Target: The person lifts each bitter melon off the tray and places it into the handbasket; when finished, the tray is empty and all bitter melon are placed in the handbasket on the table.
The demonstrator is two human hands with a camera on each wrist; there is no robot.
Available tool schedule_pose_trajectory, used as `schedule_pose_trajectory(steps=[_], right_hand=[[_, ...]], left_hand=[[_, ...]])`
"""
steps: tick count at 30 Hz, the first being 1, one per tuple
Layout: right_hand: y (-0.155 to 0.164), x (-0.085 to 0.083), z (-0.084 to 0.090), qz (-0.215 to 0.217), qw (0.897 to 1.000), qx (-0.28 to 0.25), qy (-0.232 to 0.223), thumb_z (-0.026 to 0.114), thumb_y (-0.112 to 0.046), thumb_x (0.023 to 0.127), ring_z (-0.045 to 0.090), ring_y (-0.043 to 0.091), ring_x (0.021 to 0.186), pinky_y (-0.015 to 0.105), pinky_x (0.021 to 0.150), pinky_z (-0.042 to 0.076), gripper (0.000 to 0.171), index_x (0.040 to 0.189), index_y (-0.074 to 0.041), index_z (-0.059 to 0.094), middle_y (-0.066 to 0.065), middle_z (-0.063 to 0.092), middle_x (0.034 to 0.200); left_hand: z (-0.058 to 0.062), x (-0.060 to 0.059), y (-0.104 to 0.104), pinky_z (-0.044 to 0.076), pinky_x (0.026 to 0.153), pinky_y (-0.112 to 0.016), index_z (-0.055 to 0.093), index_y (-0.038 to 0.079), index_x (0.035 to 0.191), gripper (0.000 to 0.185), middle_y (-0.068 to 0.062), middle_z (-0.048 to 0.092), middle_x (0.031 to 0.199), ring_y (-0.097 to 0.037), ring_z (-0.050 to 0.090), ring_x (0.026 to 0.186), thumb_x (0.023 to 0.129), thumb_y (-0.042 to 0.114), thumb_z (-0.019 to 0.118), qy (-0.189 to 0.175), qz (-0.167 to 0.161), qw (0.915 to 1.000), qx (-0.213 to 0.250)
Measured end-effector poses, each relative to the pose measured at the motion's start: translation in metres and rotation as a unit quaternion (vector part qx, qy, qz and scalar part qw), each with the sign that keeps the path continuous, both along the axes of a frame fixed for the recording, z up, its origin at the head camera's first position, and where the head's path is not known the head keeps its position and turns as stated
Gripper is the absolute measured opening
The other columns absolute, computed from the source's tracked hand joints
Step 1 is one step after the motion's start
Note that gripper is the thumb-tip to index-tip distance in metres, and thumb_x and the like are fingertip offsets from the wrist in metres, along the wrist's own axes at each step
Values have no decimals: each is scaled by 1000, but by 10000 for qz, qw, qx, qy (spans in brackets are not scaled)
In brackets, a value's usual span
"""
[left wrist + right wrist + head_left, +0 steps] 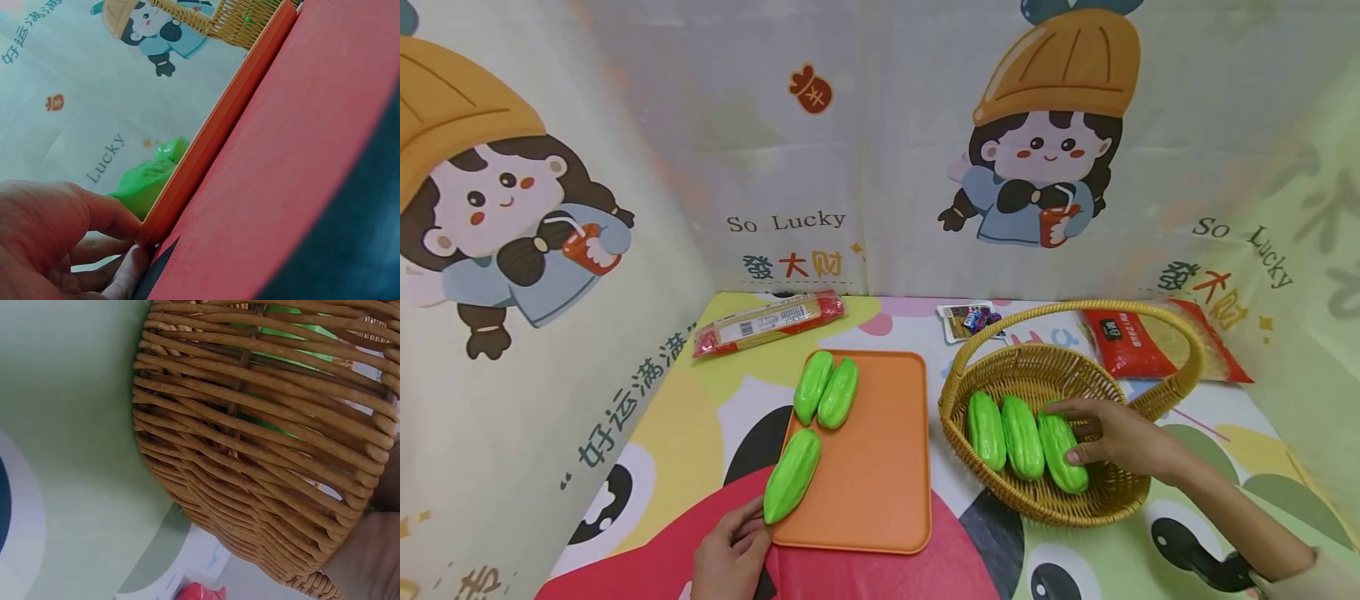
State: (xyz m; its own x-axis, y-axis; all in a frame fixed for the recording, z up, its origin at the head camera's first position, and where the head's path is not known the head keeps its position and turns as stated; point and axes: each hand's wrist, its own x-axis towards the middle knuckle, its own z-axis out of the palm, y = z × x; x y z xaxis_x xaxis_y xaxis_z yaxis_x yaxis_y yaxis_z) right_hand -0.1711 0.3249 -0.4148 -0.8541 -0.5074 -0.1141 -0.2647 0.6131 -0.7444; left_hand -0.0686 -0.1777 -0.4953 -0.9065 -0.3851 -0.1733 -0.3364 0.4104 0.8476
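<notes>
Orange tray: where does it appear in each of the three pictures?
Head: the orange tray lies in the lower half, just left of centre.
Left wrist: its edge slants from lower left to top right.
Right wrist: not visible.
Shared landmark: wicker basket, in all three.

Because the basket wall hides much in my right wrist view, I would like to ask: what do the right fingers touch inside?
Observer: The right hand has its fingers on the rightmost gourd in the basket.
Operator: Thank you. And the other hand, where is it?
Observer: The left hand is at the near left corner of the tray.
Operator: Does anything lie there?
Observer: Yes, three green gourds, all toward its left side.
</notes>
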Motion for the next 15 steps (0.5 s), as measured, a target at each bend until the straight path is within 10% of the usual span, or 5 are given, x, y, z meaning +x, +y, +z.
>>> schedule_pose_trajectory(steps=[15], right_hand=[[2, -4, 1, 184, 9992, -266, -234, 75, -18, 86, 52, 47, 119, 39, 90, 52, 61, 138, 4, 52, 24, 55, 134]], left_hand=[[0, -2, 1, 53, 74, -13, 67, 4, 126, 40, -8, 68, 106, -12, 66, 92, 86, 8, 65, -23, 17, 10000, -27]])
